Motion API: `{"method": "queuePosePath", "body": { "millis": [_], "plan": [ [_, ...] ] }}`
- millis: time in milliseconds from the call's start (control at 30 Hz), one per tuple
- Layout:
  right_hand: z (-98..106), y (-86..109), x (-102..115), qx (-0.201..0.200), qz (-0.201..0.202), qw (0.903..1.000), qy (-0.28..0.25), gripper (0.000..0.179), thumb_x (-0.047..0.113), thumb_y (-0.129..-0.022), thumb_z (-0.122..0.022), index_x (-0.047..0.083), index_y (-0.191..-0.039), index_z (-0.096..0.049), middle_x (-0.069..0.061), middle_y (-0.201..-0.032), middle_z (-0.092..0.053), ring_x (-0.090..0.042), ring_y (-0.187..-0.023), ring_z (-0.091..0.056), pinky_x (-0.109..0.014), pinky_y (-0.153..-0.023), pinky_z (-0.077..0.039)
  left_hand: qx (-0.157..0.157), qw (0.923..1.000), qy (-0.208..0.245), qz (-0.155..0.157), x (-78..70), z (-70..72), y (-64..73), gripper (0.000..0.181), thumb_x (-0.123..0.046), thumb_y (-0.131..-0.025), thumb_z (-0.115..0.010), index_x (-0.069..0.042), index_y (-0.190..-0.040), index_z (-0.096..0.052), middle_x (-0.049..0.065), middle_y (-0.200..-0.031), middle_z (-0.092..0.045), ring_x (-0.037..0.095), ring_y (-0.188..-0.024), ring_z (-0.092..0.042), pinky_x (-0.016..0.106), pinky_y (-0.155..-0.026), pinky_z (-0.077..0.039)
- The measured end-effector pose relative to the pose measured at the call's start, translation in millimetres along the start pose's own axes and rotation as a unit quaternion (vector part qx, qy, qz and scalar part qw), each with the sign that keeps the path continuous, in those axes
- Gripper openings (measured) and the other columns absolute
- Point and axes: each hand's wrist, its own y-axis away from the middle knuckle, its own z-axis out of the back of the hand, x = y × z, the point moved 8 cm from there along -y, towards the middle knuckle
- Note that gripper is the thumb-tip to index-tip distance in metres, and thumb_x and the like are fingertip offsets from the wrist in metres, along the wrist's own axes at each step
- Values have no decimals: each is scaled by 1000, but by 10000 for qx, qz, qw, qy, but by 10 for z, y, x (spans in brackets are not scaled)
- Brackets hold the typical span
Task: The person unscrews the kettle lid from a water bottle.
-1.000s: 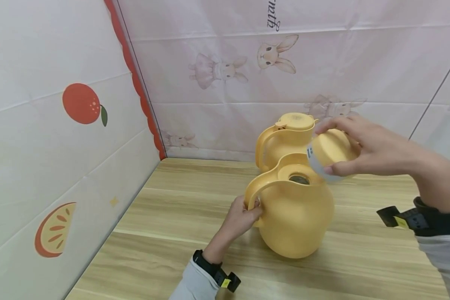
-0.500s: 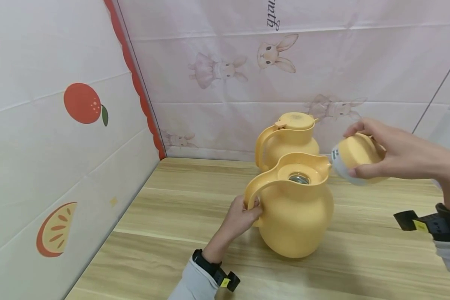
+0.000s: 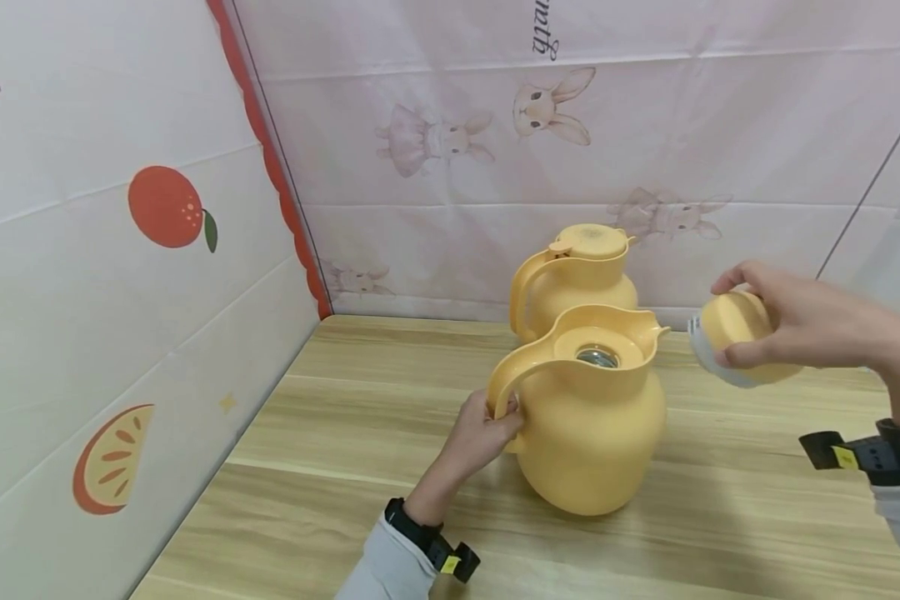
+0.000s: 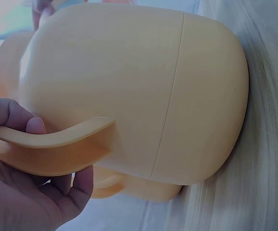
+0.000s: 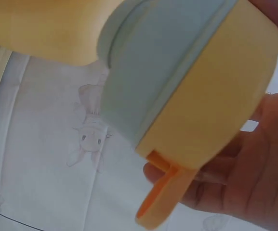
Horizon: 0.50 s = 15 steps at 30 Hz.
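Observation:
A rounded yellow thermos jug (image 3: 588, 442) stands on the wooden table, its top uncovered and the shiny inner mouth showing. My left hand (image 3: 483, 433) grips the lower part of the jug's handle; in the left wrist view its fingers (image 4: 83, 185) curl round that handle. Off to the right of the spout, my right hand (image 3: 810, 325) holds the jug's lid (image 3: 738, 329) in the air, tilted, its pale grey underside turned toward the jug. The right wrist view shows the lid's yellow cap with an orange tab (image 5: 163, 197) sticking out. Part of the right palm shows behind it.
Behind the open jug stands a second yellow thermos jug (image 3: 581, 292) with its lid on, partly hidden by the first. The wooden table (image 3: 330, 417) meets a rabbit-print back wall (image 3: 450, 250) and a fruit-print left wall (image 3: 157, 333).
My right hand has carried the lid rightward and slightly down, away from over the jug's mouth, which now shows fully. The left hand and both jugs have stayed in place.

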Motion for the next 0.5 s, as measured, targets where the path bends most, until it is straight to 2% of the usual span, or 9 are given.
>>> {"method": "queuePosePath", "body": {
  "millis": [100, 267, 500],
  "plan": [
    [-79, 16, -27, 132, 1, 9999, 105, 71, 23, -67, -82, 3, -120, -40, -12, -93, -51, -21, -72, -48, -34, -55, -40, 6, 10000, 14, 3, -4, -2, 0, 27, 6, -79, -49, -8, -60, -37, -5, -54, -31, 7, -48, -33, 21, -48, -31],
    [-217, 38, -75, 396, -153, 9990, 164, 70, 27, -68, -81, 7, -122, -43, -10, -90, -50, -21, -71, -47, -34, -54, -39, 17, 10000, 90, -7, 7, -1, -7, 27, 7, -79, -49, -8, -60, -37, -5, -54, -31, 8, -48, -33, 22, -48, -31],
    [-434, 74, -123, 593, -54, 9980, 218, 67, 28, -65, -81, 9, -120, -48, -6, -84, -49, -20, -70, -45, -32, -52, -39, 52, 9999, 117, -4, 6, -8, -7, 27, 7, -79, -48, -8, -60, -37, -5, -54, -32, 7, -49, -33, 22, -48, -31]
  ]
}}
